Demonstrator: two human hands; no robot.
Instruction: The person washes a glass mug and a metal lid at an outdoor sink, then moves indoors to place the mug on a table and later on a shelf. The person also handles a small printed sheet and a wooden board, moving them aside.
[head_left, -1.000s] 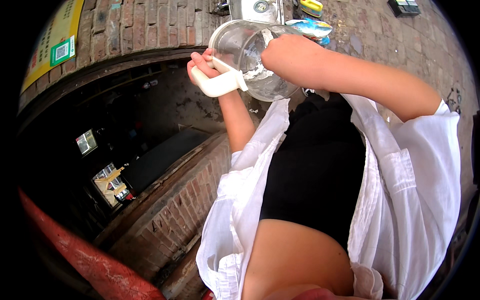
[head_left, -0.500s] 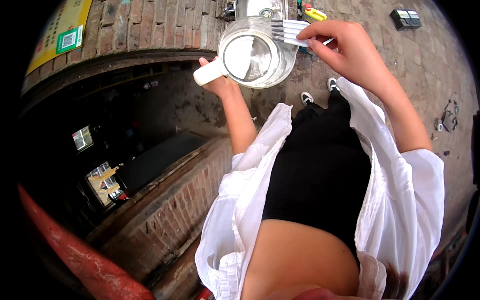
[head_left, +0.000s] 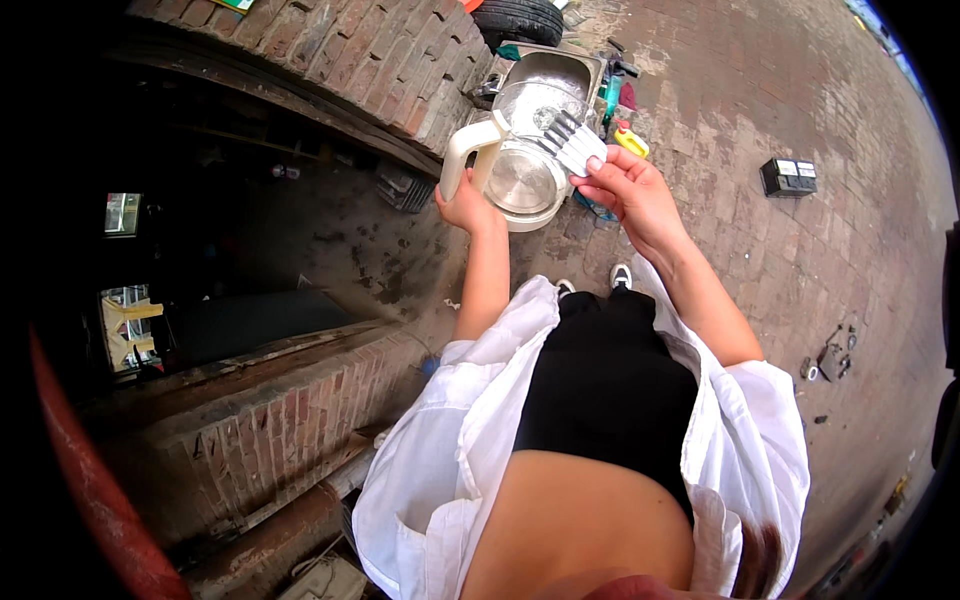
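A clear glass jug (head_left: 522, 185) with a round base and a cream-white handle (head_left: 457, 165) is held out in front of me, tilted. My left hand (head_left: 470, 207) supports it at the handle side, its fingers partly hidden behind the handle and glass. Between the thumb and fingers of my right hand (head_left: 635, 195) is a white brush (head_left: 578, 150) with several dark tufts fanned apart. The tufts overlap the right side of the jug in view; whether they touch the glass I cannot tell.
Beyond the jug stands a metal sink (head_left: 590, 66), with a black tyre (head_left: 520, 22) behind it. A yellow bottle (head_left: 630, 143) sits to its right. Farther right, a black battery (head_left: 788, 178) rests on the brick paving. A brick wall (head_left: 330, 60) runs along the left.
The jug has turned, so its handle now shows as a full loop at upper left. Both hands appear lower in the picture as the view shifts, and more of the sink shows.
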